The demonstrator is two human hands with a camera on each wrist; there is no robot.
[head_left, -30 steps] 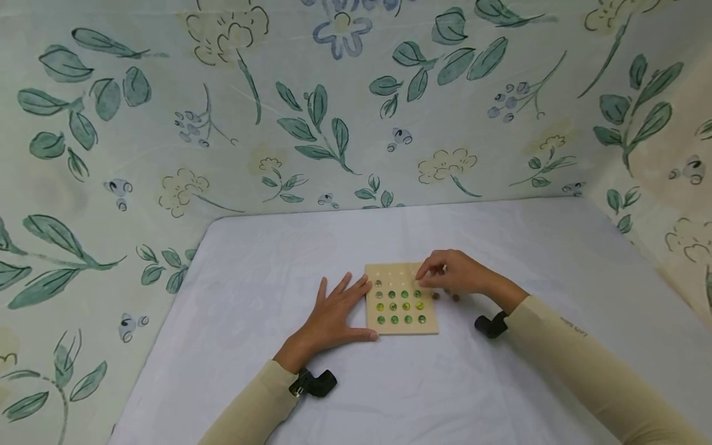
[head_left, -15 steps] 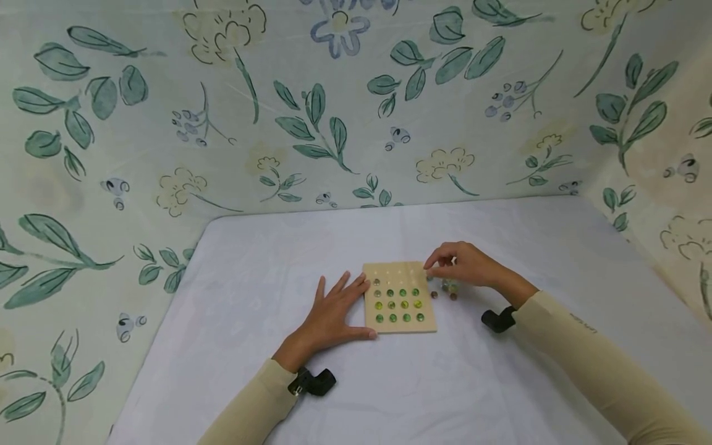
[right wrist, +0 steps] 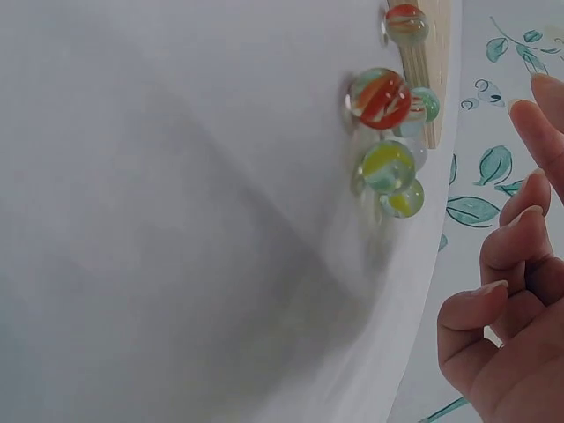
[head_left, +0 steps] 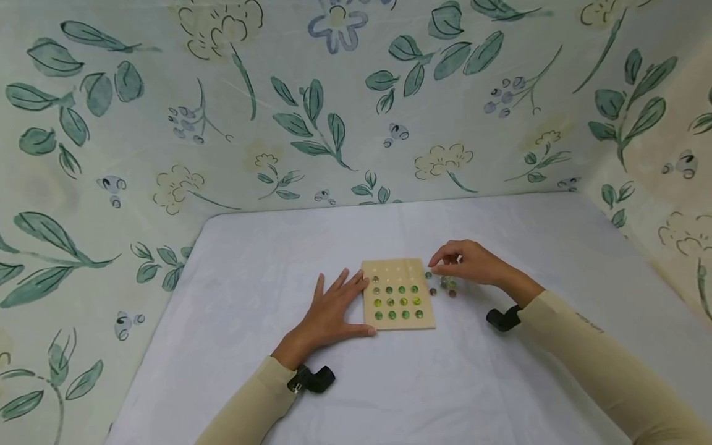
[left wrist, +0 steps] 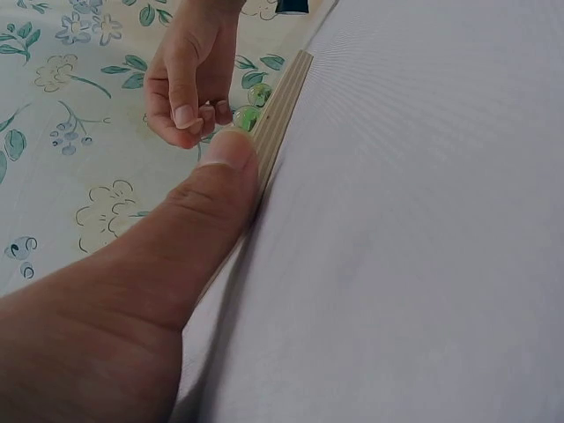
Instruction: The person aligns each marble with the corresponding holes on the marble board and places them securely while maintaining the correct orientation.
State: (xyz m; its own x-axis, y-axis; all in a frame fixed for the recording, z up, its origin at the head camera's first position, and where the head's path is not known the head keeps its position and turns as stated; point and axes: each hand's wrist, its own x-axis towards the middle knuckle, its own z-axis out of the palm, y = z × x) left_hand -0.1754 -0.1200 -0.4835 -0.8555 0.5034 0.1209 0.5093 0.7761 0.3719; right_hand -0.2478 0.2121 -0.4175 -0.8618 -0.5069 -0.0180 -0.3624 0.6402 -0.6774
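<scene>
A square wooden board (head_left: 398, 322) lies on the white cloth, with green, yellow and clear marbles (head_left: 391, 302) seated in rows in its lower holes. My left hand (head_left: 328, 315) is spread along the board's left side, thumb at the front edge, as the left wrist view shows close up. Just past the board's upper right edge hovers my right hand (head_left: 470, 262), thumb and index finger apart over a loose green marble (head_left: 428, 275). No marble shows between its fingers in the right wrist view. Several loose marbles (right wrist: 388, 166) lie below that hand, some with red or yellow swirls.
White cloth (head_left: 278, 253) covers the table around the board. Behind and at the sides hangs a floral fabric (head_left: 345, 123). Black wrist cameras sit on the left wrist (head_left: 314, 379) and right wrist (head_left: 503, 318).
My right hand has moved off the board's upper right part, to the right and slightly up, uncovering the loose marbles. My left hand has stayed on the board.
</scene>
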